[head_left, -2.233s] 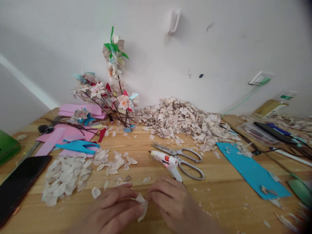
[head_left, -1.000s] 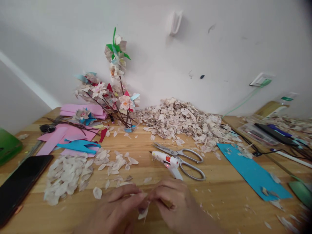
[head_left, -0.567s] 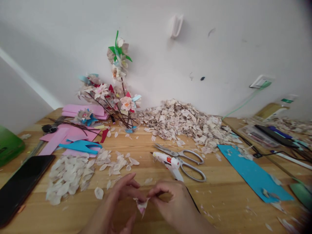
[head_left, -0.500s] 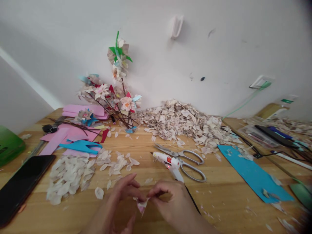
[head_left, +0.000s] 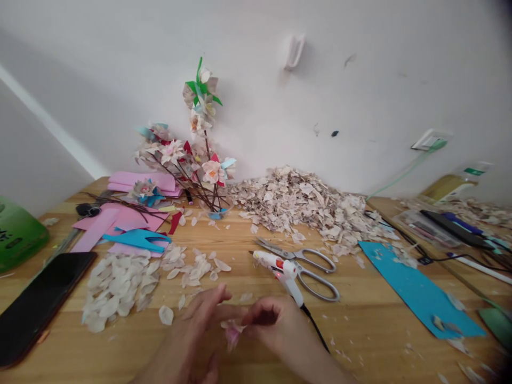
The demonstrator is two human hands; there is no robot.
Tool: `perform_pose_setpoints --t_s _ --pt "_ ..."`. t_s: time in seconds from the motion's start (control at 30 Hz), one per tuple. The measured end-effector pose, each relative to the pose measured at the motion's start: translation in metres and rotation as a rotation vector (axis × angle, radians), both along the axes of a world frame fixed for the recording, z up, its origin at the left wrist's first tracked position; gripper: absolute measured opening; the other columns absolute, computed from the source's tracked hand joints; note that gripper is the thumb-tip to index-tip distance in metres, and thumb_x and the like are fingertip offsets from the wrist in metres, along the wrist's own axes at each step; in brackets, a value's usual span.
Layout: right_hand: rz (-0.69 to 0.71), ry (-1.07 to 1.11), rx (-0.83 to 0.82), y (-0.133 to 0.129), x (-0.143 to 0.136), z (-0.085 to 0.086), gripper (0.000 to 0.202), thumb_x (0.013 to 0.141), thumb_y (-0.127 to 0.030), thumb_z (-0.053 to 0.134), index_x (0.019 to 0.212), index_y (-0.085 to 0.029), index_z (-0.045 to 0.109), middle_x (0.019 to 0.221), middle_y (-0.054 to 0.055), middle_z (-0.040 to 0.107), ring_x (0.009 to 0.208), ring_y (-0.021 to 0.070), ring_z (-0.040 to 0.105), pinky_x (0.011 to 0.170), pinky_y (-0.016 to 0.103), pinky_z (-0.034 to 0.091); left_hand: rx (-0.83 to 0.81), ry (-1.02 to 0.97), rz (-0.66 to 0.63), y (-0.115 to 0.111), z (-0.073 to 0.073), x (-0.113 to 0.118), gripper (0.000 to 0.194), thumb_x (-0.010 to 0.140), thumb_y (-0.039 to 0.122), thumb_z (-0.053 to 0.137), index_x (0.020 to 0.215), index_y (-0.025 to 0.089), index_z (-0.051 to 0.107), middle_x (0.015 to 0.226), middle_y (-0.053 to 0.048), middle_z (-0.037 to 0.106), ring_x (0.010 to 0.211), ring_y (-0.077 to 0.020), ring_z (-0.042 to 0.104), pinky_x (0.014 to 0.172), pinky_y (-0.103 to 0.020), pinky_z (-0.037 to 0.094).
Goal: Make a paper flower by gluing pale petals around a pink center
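Observation:
In the head view, my right hand [head_left: 280, 328] pinches the edge of a small white and pink petal flower [head_left: 233, 334] between thumb and fingertips, a little above the table. My left hand [head_left: 192, 333] is just left of it, fingers stretched out and thumb apart, with a fingertip reaching close to the flower's top. Whether that finger touches it I cannot tell. A white glue gun [head_left: 282, 268] with a small red light lies beyond my right hand, resting against grey-handled scissors [head_left: 320, 290]. A single pale petal [head_left: 165, 315] lies beside my left hand.
Pale petals [head_left: 116, 288] are heaped at left near a black phone [head_left: 44, 304]. Finished flowers [head_left: 214, 172] stand on twigs in a clear cup. A big pile of dried petals [head_left: 296, 197] lines the wall. Blue sheet [head_left: 420, 290] lies right; pink sheets [head_left: 144, 181] back left.
My right hand keeps its pinch on the flower, which has turned slightly and blurs. My left fingers have shifted a little to straighten. The whole view has moved slightly.

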State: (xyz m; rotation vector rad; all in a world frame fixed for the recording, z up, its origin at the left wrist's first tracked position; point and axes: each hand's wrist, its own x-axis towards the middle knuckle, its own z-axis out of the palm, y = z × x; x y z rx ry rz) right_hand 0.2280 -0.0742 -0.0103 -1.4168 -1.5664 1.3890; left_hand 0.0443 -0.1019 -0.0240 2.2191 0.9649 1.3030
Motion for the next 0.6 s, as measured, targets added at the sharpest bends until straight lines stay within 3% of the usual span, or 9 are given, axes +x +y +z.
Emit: perform_pose_setpoints --t_s 0.07,0.13,0.3,0.43,0.6 --pt "0.0 0.06 -0.062 0.002 0.002 -0.003 0.013 0.056 -0.008 0.067 0.06 -0.019 0.071 0.058 -0.002 0.07 0.055 0.014 0.061 0.054 0.023 0.045 -0.07 -0.055 -0.021 -0.002 0.004 0.0 0.082 0.068 0.009 0.044 0.142 0.022 0.011 0.113 -0.01 0.064 0.113 -0.0259 0.051 0.095 -0.047 0.04" --pt "0.011 0.132 -0.147 0.003 0.004 -0.004 0.011 0.054 -0.01 0.071 0.06 -0.019 0.071 0.055 -0.003 0.068 0.052 0.0123 0.059 0.053 0.022 0.042 -0.307 -0.076 -0.064 -0.003 0.009 0.0 0.08 0.074 0.01 0.047 0.142 0.026 0.008 0.117 -0.01 0.06 0.116 -0.0249 0.048 0.099 -0.048 0.035" --pt "0.035 0.303 -0.3 0.005 0.005 -0.003 0.012 0.05 -0.019 0.078 0.059 -0.019 0.07 0.054 -0.003 0.068 0.051 0.0123 0.059 0.055 0.023 0.043 -0.591 -0.442 -0.19 0.001 0.007 0.004 0.067 0.082 0.036 0.051 0.138 0.032 0.016 0.097 -0.006 0.066 0.108 -0.0255 0.052 0.096 -0.051 0.034" --pt "0.009 0.394 -0.356 0.006 0.004 -0.001 0.017 0.045 -0.019 0.08 0.056 -0.018 0.068 0.051 -0.004 0.066 0.046 0.0106 0.058 0.052 0.022 0.042 -0.726 -0.7 -0.27 0.006 0.0 0.007 0.07 0.075 0.041 0.062 0.135 0.033 0.026 0.093 -0.006 0.069 0.097 -0.0259 0.06 0.086 -0.047 0.043" --pt "-0.009 0.449 -0.385 0.006 0.002 0.0 0.018 0.042 -0.021 0.082 0.054 -0.018 0.068 0.051 -0.004 0.065 0.046 0.0106 0.057 0.053 0.023 0.045 -0.811 -0.785 -0.298 0.011 -0.005 0.005 0.075 0.069 0.039 0.068 0.134 0.03 0.031 0.09 -0.007 0.071 0.099 -0.0277 0.061 0.085 -0.046 0.044"
